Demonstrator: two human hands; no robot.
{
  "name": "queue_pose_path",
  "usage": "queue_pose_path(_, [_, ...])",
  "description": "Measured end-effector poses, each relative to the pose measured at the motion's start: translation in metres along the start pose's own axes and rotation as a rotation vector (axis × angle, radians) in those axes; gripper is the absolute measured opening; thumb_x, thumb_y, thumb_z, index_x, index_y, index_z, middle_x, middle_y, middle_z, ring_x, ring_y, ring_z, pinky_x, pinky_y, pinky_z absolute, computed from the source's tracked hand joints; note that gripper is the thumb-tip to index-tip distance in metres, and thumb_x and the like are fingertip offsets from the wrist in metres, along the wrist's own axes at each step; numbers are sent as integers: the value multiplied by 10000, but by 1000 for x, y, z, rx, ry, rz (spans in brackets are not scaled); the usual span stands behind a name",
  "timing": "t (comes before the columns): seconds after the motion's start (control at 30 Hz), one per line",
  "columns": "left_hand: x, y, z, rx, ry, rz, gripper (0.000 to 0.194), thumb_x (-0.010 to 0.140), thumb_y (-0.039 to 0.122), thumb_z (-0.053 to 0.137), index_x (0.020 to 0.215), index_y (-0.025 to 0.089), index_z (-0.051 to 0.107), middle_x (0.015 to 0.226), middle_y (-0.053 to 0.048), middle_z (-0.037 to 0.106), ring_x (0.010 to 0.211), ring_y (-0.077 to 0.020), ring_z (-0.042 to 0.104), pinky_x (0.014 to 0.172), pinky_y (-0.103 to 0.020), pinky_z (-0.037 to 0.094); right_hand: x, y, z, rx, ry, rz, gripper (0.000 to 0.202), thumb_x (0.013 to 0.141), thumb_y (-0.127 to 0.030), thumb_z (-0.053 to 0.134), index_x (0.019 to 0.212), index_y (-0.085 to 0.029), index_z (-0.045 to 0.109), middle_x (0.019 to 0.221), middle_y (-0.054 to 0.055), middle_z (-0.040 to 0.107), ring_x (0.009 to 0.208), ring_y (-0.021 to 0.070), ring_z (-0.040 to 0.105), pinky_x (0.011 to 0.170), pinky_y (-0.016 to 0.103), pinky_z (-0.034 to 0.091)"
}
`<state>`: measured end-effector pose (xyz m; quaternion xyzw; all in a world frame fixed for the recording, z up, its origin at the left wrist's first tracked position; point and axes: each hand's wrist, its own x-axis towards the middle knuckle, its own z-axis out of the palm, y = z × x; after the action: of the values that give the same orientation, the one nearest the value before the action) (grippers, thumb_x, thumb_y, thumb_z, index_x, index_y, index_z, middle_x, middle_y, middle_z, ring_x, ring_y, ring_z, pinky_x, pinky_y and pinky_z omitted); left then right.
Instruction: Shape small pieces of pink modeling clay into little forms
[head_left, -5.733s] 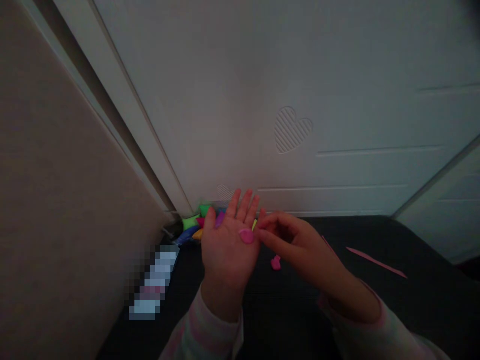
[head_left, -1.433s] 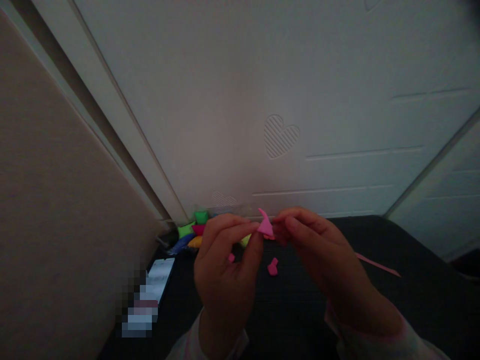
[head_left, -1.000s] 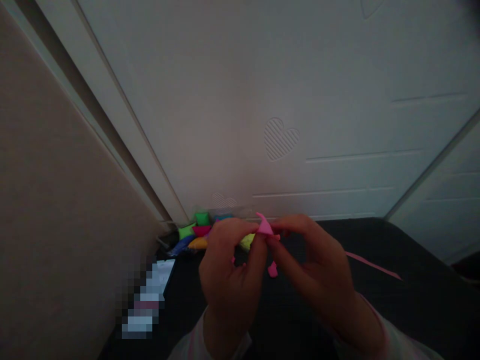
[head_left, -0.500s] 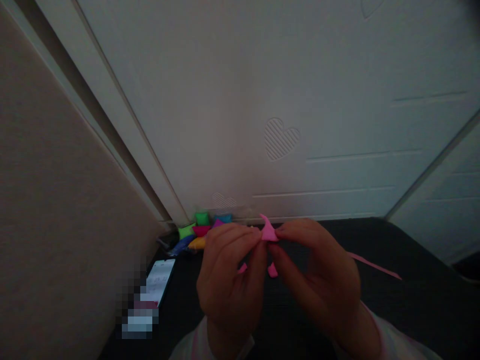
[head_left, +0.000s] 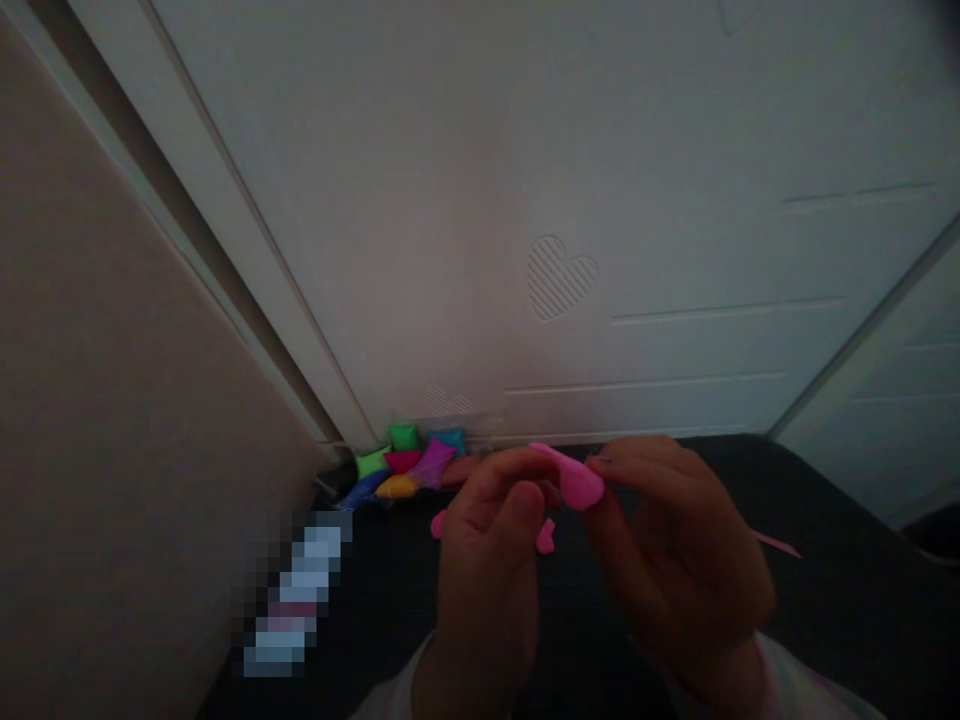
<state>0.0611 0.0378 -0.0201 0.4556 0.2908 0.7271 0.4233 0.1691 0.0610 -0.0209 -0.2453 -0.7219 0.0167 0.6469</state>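
Observation:
Between my two hands is a piece of pink modelling clay [head_left: 581, 486], rounded at its right end and narrowing to a thin tip at the upper left. My right hand [head_left: 679, 560] pinches the clay's right edge with thumb and fingers. Curled fingers of my left hand [head_left: 491, 570] lie against its left side, the thumb bent in front. Below, on the dark table, rest a small pink clay piece [head_left: 547, 536] between the hands and another pink piece [head_left: 438, 525], partly hidden by my left hand.
Several coloured clay packets [head_left: 397, 486] lie by the wall at the back left. A pixelated phone [head_left: 300, 590] is at the left on the dark tabletop [head_left: 600, 650]. A thin pink strip [head_left: 780, 545] extends from behind my right hand. A white panel with hearts [head_left: 562, 280] stands behind.
The pink clay has turned and shifted right, showing a rounded end instead of a cone. My right hand moved right; my left hand rotated, uncovering a purple packet and a pink piece.

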Motion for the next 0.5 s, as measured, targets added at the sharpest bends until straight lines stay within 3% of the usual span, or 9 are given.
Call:
queue_pose_path(0.1, [2,7,3,-154,-31,-254,225,672,433,713,804,250,714,739,4,677,675,-120,583,587,-207,483,4,1,1,-18,16,-96,378,740,-9,604,1061,-199,548,841,35,644,744,167,586,626,313,494])
queue_pose_path(0.2, [3,11,5,-234,2,-368,172,617,362,772,729,241,726,712,34,668,668,-85,549,595,-155,446,7,1,1,-16,19,-161,317,739,2,600,1016,-146,559,840,45,628,749,152,583,628,290,503])
queue_pose_path(0.33, [4,11,7,-267,39,-383,161,597,333,787,715,242,729,699,41,670,651,-75,542,549,-137,420,8,0,0,-26,-4,-144,267,739,-15,604,970,-143,559,825,32,610,754,137,576,651,271,508])
queue_pose_path(0.5, [2,11,6,-310,18,-345,136,611,247,777,739,229,732,787,28,674,753,-101,582,719,-183,473,8,1,0,19,16,-144,278,723,4,611,945,-157,569,814,22,607,750,138,575,634,275,507])
